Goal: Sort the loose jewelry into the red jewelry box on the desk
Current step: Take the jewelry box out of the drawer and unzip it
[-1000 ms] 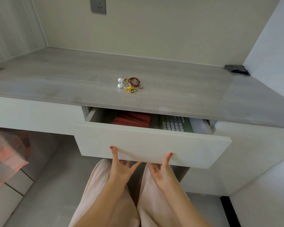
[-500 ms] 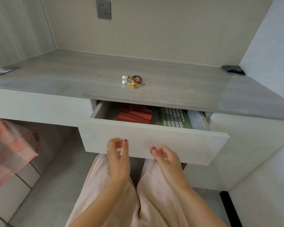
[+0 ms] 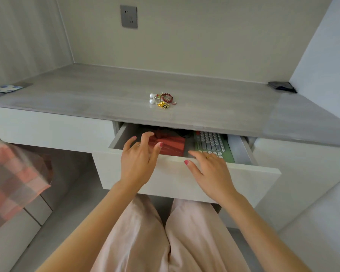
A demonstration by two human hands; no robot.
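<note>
Early stage of the sorting task, seen from the head camera. The loose jewelry (image 3: pixel 162 99), a small cluster with two white pearl-like beads, a red bead bracelet and a gold-coloured piece, lies untouched near the middle of the grey surface (image 3: pixel 86 99), well apart from both hands. The red jewelry box (image 3: pixel 171 145) is not yet on the surface: it sits closed, as far as can be told, inside the open drawer (image 3: pixel 185 177) under the front edge, just beside a green keyboard (image 3: pixel 212 142) that shares the same drawer. The left hand (image 3: pixel 139 156) reaches over the drawer front with fingers spread and lightly curved above the near left part of the box, holding nothing; whether its fingertips touch the box cannot be told. The right hand (image 3: pixel 208 165) hovers with straight, relaxed fingers over the drawer front near the keyboard, also empty. Judged from this arrangement, no piece has been sorted. What remains is the whole task: lifting the box out of the drawer, setting it on the surface, opening it, and placing each piece inside. A dark pouch (image 3: pixel 282 86) rests at the far right corner.
</note>
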